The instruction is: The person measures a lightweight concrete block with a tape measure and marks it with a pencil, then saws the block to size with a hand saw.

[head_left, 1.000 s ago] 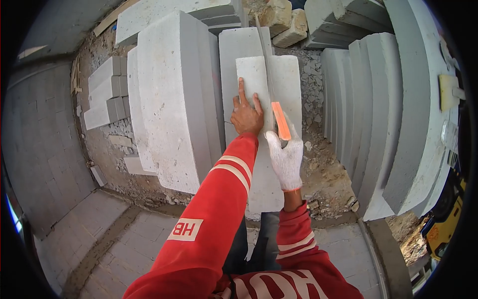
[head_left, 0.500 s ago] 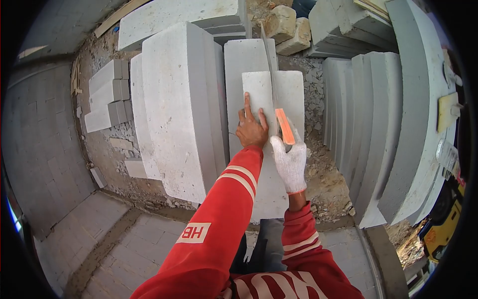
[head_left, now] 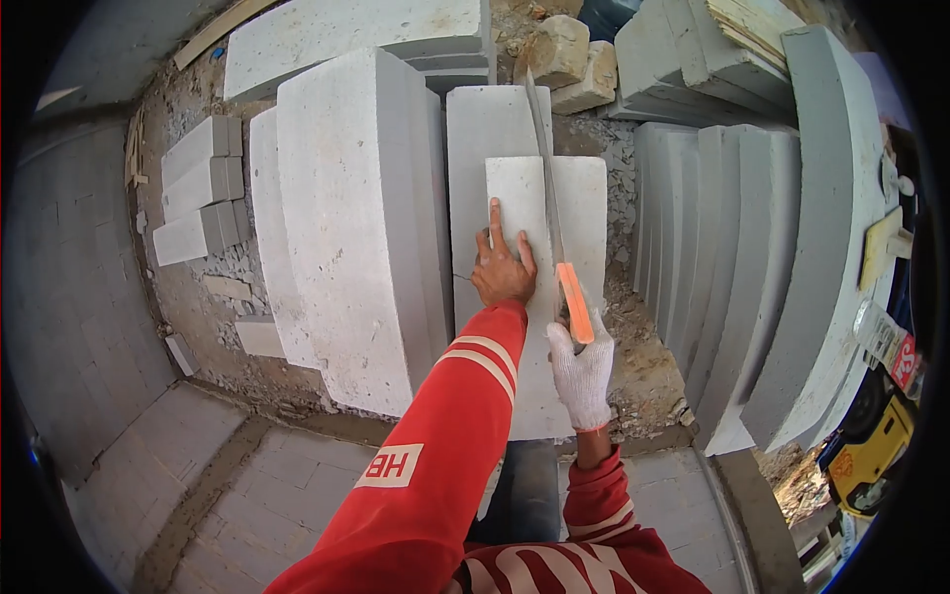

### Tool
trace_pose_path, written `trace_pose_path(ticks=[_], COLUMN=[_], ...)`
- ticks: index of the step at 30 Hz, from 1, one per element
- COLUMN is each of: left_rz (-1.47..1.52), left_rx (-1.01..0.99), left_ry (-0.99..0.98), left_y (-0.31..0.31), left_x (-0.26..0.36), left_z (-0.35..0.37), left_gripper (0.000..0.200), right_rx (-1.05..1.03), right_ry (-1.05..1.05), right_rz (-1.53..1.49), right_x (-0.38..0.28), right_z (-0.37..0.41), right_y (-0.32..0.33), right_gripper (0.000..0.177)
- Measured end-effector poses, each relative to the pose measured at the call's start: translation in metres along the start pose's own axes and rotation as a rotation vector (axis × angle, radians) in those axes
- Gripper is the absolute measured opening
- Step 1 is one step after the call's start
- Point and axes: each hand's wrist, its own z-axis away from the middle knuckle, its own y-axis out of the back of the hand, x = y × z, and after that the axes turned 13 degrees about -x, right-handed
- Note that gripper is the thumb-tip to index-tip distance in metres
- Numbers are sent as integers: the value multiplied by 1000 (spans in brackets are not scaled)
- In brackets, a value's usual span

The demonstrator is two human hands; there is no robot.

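A handsaw (head_left: 573,302) with an orange handle and a long thin blade lies along a pale grey lightweight block (head_left: 584,213), its blade in line with a cut running down the block. My right hand (head_left: 580,381), in a white knitted glove, is wrapped round the handle near the front of the block. To the left of the blade, my bare left hand (head_left: 504,267) presses flat on the block, fingers spread and index finger stretched forward. Underneath is a larger pale block (head_left: 485,124), which bears the one being sawn.
Large blocks (head_left: 336,218) stand close on the left, and a row of upright blocks (head_left: 747,257) on the right. Smaller cut pieces (head_left: 193,188) lie far left on rubble. Two rough tan blocks (head_left: 584,74) sit beyond the saw tip. A yellow machine (head_left: 871,455) shows at lower right.
My right hand has drawn the saw back toward my body, the handle now lower over the block. My left hand stays pressed on the block; the view has shifted slightly.
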Motion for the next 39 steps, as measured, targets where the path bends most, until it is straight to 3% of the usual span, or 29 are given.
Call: trace_pose_path(ticks=[2,5,8,12,14,17,20,23,25,28,29,31,32,34,37,39], left_rz=[-27,24,36,13,-9,32,41,13,-27,-13,-15,1,0,-1,4,-15], left_rx=[-24,-26,-25,13,37,-16,-37,-15,39,22,14,52,49,8,-5,28], left_ry=[25,42,9,-5,-17,22,38,17,-10,-2,3,-11,10,10,17,-5], left_y=[-5,-4,-3,-6,-2,1,1,-3,-5,-4,-6,-7,-6,-2,3,-2], left_x=[-8,-10,-3,-4,-4,1,-1,-4,-5,-4,-5,-6,-9,-2,3,1], left_z=[18,10,7,6,5,7,10,11,7,8,12,7,11,9,11,9], left_gripper=[68,67,67,68,68,68,68,68,69,68,68,68,68,68,68,68], right_rx=[-14,20,13,-86,-84,44,31,-35,-11,-23,-14,87,69,-22,-79,51], right_ry=[-37,23,-8,-30,-150,-8,-25,-50,-28,-17,-78,39,27,-99,-36,85], right_rz=[-24,133,139,71,-18,38,101,46,-35,-51,-68,-30,-27,75,150,-84], right_x=[4,18,4,20,18,23,22,16,6,3,9,13,11,10,21,0], right_z=[34,120,121,29,18,91,132,70,1,11,40,102,119,133,57,-9], right_y=[5,3,8,1,-9,-2,5,3,-4,-5,-4,-6,-3,5,1,-10], right_gripper=[22,59,50,42,35,37,48,29,27,32,21,41,41,57,40,35])
